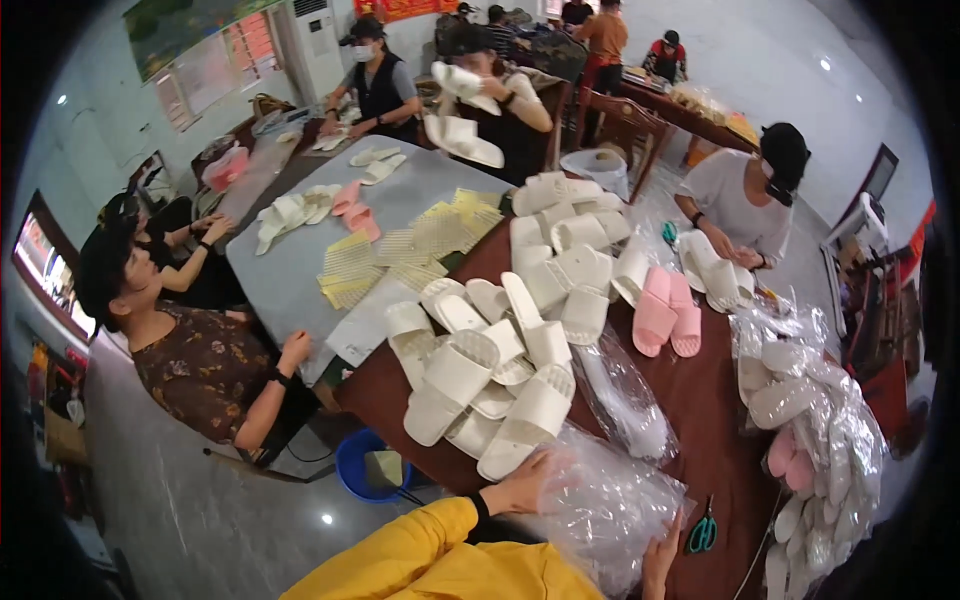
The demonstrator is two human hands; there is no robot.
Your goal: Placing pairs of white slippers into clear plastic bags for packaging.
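A crumpled clear plastic bag (pixel 615 505) spreads between my two hands at the near edge of the brown table. My left hand (pixel 518 487), below a yellow sleeve and a dark cuff, grips its left side; the film partly covers my fingers. At the opposite side, my right hand (pixel 660 555) pinches the bag's edge. Just beyond my left hand, a white slide slipper (pixel 530 425) tops a loose heap of white slippers (pixel 455 385). Green-handled scissors (pixel 703 532) lie to the right of my right hand.
A bagged slipper (pixel 625 400) and a pink pair (pixel 667 310) lie mid-table. Bagged slippers (pixel 815 430) pile up at right. A grey table (pixel 300 265) adjoins at left, bearing yellowish sheets (pixel 410 245). A blue bucket (pixel 365 465) stands on the floor. Several people sit around.
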